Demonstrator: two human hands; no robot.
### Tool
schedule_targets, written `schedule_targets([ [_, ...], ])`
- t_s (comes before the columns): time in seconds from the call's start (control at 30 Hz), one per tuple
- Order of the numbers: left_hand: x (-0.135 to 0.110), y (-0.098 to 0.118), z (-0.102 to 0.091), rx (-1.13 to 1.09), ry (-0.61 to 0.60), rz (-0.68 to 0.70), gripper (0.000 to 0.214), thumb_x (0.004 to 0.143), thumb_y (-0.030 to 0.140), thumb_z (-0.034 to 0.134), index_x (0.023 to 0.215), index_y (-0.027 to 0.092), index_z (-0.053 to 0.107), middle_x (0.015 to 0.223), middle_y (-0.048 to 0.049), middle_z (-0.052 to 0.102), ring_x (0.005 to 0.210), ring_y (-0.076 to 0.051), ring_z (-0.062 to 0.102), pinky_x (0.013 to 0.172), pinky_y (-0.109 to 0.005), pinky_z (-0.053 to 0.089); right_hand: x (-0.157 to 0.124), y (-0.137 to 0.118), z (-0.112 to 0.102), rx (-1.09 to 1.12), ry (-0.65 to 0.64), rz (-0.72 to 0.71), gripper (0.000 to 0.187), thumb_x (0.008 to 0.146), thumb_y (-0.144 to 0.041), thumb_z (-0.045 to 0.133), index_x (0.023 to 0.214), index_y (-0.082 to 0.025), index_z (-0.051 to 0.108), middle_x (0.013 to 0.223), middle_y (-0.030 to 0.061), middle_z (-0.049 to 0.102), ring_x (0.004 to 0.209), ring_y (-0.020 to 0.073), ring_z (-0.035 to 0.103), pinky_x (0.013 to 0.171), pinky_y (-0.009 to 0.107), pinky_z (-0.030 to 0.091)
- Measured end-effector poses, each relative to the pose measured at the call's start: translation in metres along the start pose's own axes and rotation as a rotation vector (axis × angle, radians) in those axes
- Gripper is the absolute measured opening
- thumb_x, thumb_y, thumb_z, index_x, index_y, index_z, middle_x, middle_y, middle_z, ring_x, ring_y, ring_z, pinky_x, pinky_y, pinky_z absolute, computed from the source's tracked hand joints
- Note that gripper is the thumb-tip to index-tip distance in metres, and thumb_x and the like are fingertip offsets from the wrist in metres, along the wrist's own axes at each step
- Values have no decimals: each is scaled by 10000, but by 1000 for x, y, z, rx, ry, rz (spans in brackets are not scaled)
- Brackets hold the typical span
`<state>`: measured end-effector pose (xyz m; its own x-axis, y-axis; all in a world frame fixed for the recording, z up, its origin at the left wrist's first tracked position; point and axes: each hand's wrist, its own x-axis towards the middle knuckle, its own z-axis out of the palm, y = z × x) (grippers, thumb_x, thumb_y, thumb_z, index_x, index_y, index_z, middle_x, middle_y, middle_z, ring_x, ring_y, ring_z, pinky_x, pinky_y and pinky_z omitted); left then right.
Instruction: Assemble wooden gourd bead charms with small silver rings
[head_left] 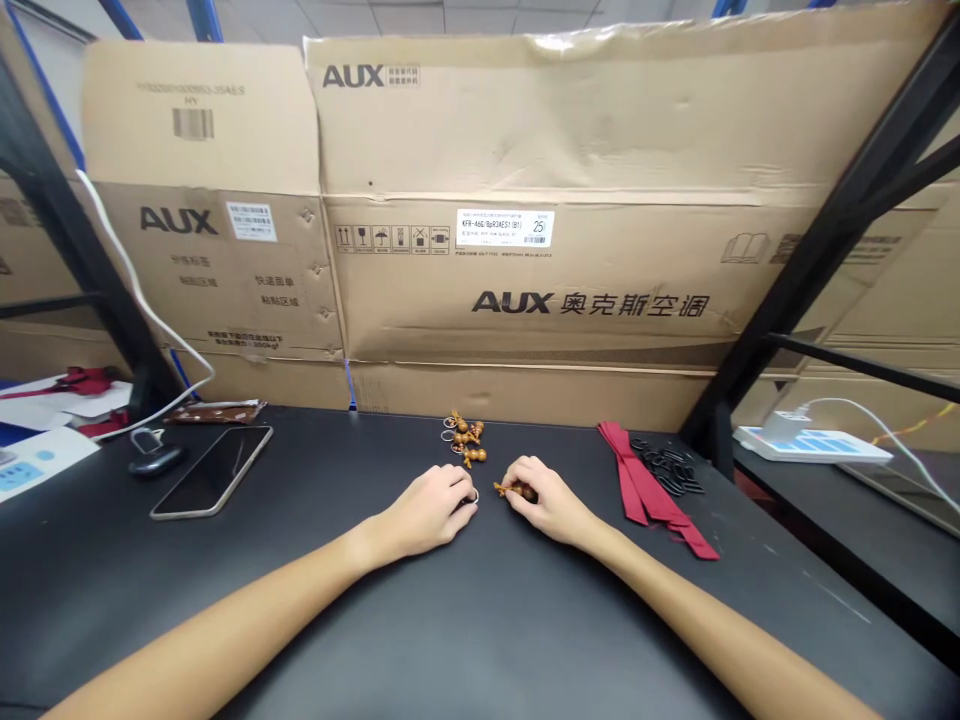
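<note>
My left hand [433, 508] rests low over the black tabletop [480, 610], its fingers closed around a small metal key ring [474, 497], of which only an edge shows. To the right of it, my right hand [551, 502] pinches a brown gourd-shaped charm [519, 490] with an orange-brown cord end sticking out to the left. A gap separates the two hands. Just beyond my left hand lies a small group of gourd keychains [474, 455], several wooden charms with metal rings.
Red ribbon strips [637, 478] and a heap of black clips [671, 467] lie at the right. A phone [214, 472], a dark key fob [156, 458] and a brown wrapper [217, 411] are at the left. Cardboard [517, 150] walls off the back; a power strip [814, 443] sits beyond the black frame.
</note>
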<state>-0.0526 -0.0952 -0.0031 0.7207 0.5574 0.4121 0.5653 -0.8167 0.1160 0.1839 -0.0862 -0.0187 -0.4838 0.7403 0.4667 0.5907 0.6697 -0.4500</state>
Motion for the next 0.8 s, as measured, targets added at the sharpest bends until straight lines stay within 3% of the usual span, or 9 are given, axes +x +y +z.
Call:
schedule_targets([
  [0.5, 0, -2, 2, -53, 11, -71, 118, 921, 220, 491, 918, 188, 604, 977, -48, 633, 921, -190, 593, 859, -334, 431, 0, 7, 1, 195, -10, 189, 126, 869, -265, 510, 836, -216, 622, 761, 10, 592, 671, 155, 551, 628, 279, 439],
  [0.8, 0, -1, -1, -55, -6, -75, 118, 920, 219, 490, 917, 191, 604, 971, -48, 634, 920, -195, 588, 849, -334, 430, 0, 8, 3, 262, 4, 220, 153, 850, -335, 547, 857, -202, 622, 790, 18, 635, 708, 163, 566, 655, 284, 437],
])
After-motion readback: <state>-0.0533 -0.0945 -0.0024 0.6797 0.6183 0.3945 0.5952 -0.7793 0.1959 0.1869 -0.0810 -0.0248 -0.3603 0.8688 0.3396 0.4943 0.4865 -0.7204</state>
